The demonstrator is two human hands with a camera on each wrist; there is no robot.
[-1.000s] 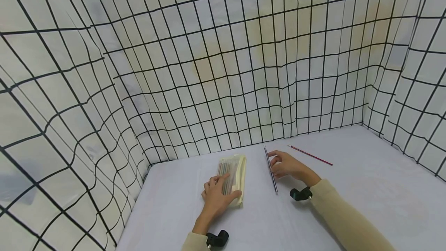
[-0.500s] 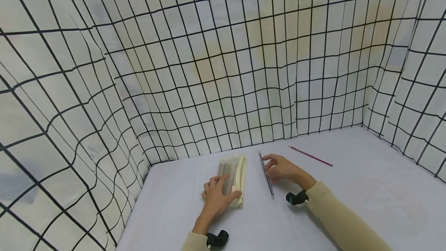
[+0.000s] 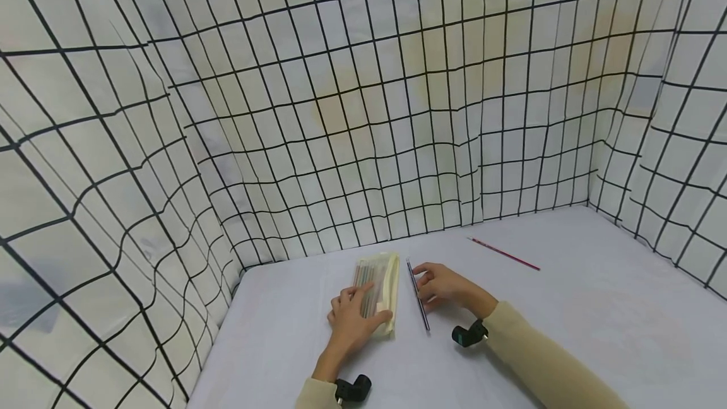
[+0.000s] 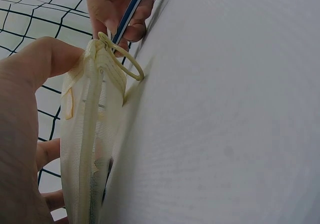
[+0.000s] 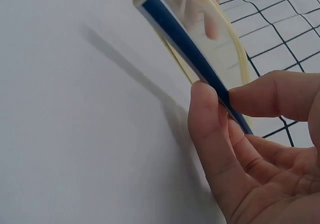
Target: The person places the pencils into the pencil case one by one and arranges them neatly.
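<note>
A pale yellow mesh pencil case [image 3: 389, 276] lies on the table, with several pencils showing through it. My left hand [image 3: 350, 324] rests on its near part, fingers spread, the thumb by the zipper edge. In the left wrist view, a cord loop [image 4: 131, 66] hangs from the zipper end of the case. My right hand [image 3: 449, 286] pinches a dark blue striped pencil [image 5: 180, 38] between thumb and fingers, just right of the case. The pencil slants beside the case, apart from it in the head view, and casts a shadow on the table.
A red pencil [image 3: 505, 254] lies on the white table [image 3: 596, 320] at the back right. White walls with a black grid [image 3: 352, 112] enclose the table at the back and sides. Each wrist bears a small black camera [image 3: 470, 333].
My right hand has moved left and slightly toward me with the blue pencil, bringing it nearer the pencil case. The left hand and the case have stayed in place.
</note>
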